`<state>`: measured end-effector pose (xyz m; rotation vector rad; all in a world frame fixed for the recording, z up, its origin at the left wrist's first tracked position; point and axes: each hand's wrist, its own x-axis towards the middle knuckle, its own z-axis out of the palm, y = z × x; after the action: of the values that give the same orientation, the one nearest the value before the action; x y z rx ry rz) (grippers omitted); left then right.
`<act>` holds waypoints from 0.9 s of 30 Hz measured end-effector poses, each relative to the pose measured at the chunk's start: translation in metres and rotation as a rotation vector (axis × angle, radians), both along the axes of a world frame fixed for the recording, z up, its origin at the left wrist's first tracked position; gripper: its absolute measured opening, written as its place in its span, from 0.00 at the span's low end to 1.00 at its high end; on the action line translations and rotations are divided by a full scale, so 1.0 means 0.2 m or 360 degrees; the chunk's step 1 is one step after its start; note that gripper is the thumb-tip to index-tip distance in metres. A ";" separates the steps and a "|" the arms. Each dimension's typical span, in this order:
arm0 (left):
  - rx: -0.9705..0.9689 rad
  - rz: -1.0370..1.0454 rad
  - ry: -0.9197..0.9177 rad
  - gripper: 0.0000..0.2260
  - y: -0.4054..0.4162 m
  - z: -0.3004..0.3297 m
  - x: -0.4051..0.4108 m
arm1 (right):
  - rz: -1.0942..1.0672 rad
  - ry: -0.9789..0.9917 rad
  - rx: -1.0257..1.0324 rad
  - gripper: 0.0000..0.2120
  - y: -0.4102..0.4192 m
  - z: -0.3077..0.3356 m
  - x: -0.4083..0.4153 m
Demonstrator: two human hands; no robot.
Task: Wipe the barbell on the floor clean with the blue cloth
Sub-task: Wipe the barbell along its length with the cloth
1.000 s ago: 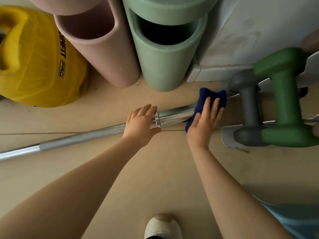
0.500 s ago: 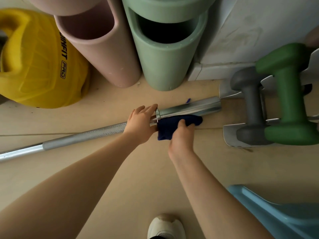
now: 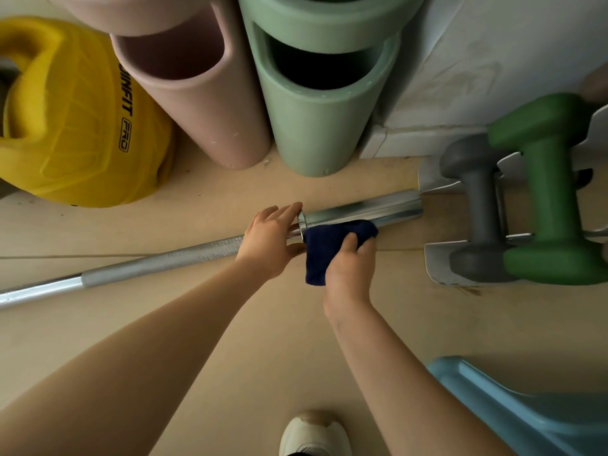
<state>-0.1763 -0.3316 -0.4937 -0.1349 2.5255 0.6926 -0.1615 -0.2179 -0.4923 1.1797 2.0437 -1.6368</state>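
The barbell [image 3: 158,261] is lying on the tan floor [image 3: 263,357], running from the lower left up toward the right, its thick chrome sleeve [image 3: 365,210] ending just beside the dumbbell rack [image 3: 437,268]. The left hand [image 3: 268,240] is resting over the bar right at the collar, where the knurled shaft meets the sleeve; its fingers are lying fairly straight and close together across the top of the metal, the thumb tucked down on the near side, so it is steadying the bar rather than clenching it. The right hand [image 3: 348,271] is holding the blue cloth [image 3: 329,245], which is folded and draped against the near side of the sleeve, touching the collar; the thumb is pressing into the front of the cloth and the other fingers are curling around its right edge, mostly hidden behind the fabric. A grey dumbbell [image 3: 477,205] and a green dumbbell [image 3: 549,189] are sitting on the rack at the right. A pink foam roller [image 3: 204,103] and a green foam roller [image 3: 316,120] are standing against the wall beyond the bar, with a yellow kettlebell [image 3: 75,126] to their left. A white shoe [image 3: 312,436] is showing at the bottom edge, and a light blue plastic object [image 3: 526,409] is filling the lower right corner.
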 end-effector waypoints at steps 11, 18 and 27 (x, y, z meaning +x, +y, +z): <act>-0.0076 -0.0124 0.0093 0.32 0.00 0.01 0.01 | 0.1371 0.0417 0.1515 0.20 0.12 -0.02 -0.33; 0.0032 0.0015 0.0065 0.27 0.00 -0.01 0.01 | 0.1873 0.0757 0.1481 0.24 0.01 -0.02 -0.09; -0.0184 -0.0266 -0.0025 0.27 -0.09 0.09 -0.02 | 0.1707 0.0389 0.1417 0.25 -0.01 0.07 -0.09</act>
<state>-0.1808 -0.3504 -0.4763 0.0307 2.5266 0.4781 -0.1793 -0.2191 -0.4778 -0.1343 2.8466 -0.3488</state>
